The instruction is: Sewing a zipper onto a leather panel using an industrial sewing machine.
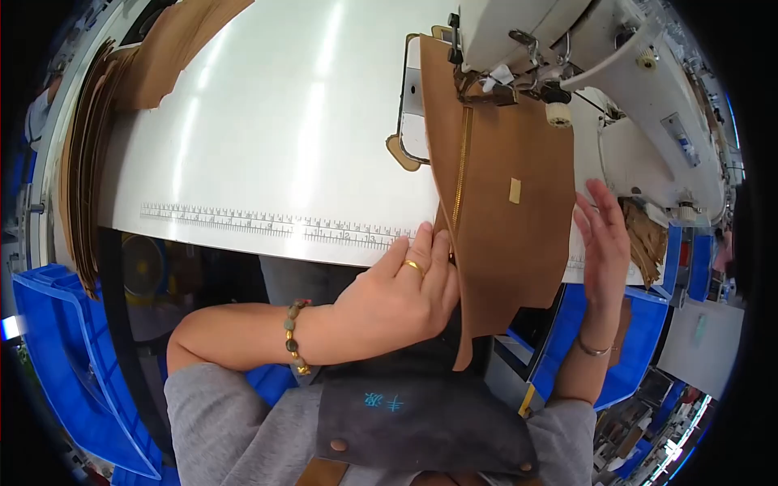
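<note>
- Dark grey apron [421, 433] with rounded brown studs fills the bottom centre of the frame, nearest the camera.
- Beyond it, the bare left hand [397, 292], wearing a gold ring, lies at the centre against the left edge of a brown, leather-like flat panel [519, 251]. Some fingertips are hidden by that edge, so I cannot tell whether its grip is pinched or merely pressing.
- At right of centre, the bare right hand [604, 243] is raised just beside the panel's right edge, its grip loose with fingers apart; contact is unclear.
- The panel stretches from upper centre to lower centre, its lower end overhanging the white ruled desk [267, 146]. It looks smooth and matt, with a gold-toothed zip [463, 162] near its left side, a small pale-yellow rectangular patch [515, 190], and a stepped lower edge.
- It should handle as light, supple yet fairly firm, not fragile, though perhaps easily creased; its plain side margins seem the best hold, clear of the zip.
- Farther up, a white sewing machine [531, 16] stands over the panel's top end.
- Stacked brown sheets [85, 154] stand at upper left.
</note>
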